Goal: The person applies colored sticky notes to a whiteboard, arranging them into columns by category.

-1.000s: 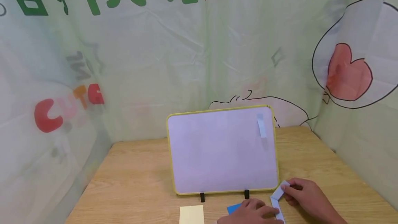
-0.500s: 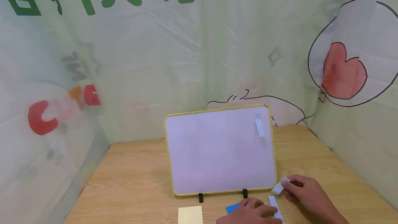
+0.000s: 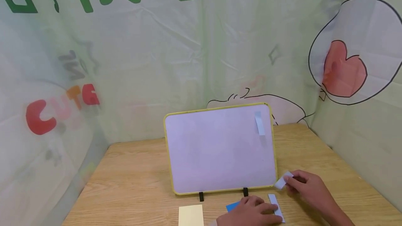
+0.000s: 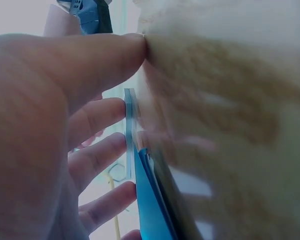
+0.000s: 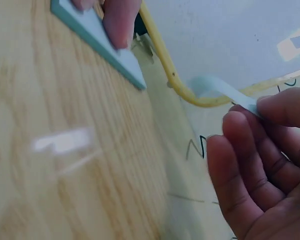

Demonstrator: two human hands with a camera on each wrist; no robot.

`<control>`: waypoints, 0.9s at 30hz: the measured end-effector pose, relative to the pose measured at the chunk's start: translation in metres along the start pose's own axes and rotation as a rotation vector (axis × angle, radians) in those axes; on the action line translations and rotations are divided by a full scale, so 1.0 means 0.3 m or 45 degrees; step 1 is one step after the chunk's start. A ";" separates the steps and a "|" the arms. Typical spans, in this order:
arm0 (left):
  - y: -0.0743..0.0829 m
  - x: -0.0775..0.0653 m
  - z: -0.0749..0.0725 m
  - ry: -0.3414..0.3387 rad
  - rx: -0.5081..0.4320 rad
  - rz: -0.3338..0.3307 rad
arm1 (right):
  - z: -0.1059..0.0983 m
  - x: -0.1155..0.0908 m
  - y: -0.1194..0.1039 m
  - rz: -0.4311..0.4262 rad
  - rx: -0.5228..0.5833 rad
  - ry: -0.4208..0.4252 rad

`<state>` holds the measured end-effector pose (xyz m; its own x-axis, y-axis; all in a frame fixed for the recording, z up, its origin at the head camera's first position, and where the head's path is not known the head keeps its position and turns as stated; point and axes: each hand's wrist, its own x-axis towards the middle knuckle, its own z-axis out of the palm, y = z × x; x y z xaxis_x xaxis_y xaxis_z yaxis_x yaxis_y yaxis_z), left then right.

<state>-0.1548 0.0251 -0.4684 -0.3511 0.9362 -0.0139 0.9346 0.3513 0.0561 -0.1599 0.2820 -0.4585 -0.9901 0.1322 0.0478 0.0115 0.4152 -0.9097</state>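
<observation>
1. Our right hand (image 3: pixel 307 188) pinches a loose pale-blue strip (image 3: pixel 280 183) by one end, between thumb and fingertips; the strip is just beside the whiteboard's (image 3: pixel 216 149) lower right corner, and we cannot tell whether they touch.
2. A light pinch at the very end probably spares the thin paper a crease.
3. Our left hand (image 3: pixel 251 212), fingers spread, rests on the strip pad (image 3: pixel 272 198) near the blue paper (image 3: pixel 232 206); gentle, flat pressure should stop it sliding.

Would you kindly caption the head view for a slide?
A pale strip in the right hand's grip near the whiteboard; the left hand touches a narrow pad.
</observation>
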 end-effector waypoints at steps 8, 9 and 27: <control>-0.005 0.010 -0.015 -0.029 -0.042 -0.005 | -0.001 0.000 -0.009 0.002 0.127 0.027; -0.005 0.011 -0.016 -0.038 -0.048 -0.010 | -0.001 0.000 -0.010 0.002 0.129 0.030; -0.011 0.011 -0.005 -0.013 -0.041 -0.054 | -0.007 0.018 -0.040 -0.112 0.152 0.050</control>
<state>-0.1592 0.0271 -0.4672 -0.3896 0.9206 -0.0274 0.9164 0.3905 0.0877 -0.1650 0.2796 -0.4464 -0.9802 0.1363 0.1434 -0.0940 0.3173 -0.9437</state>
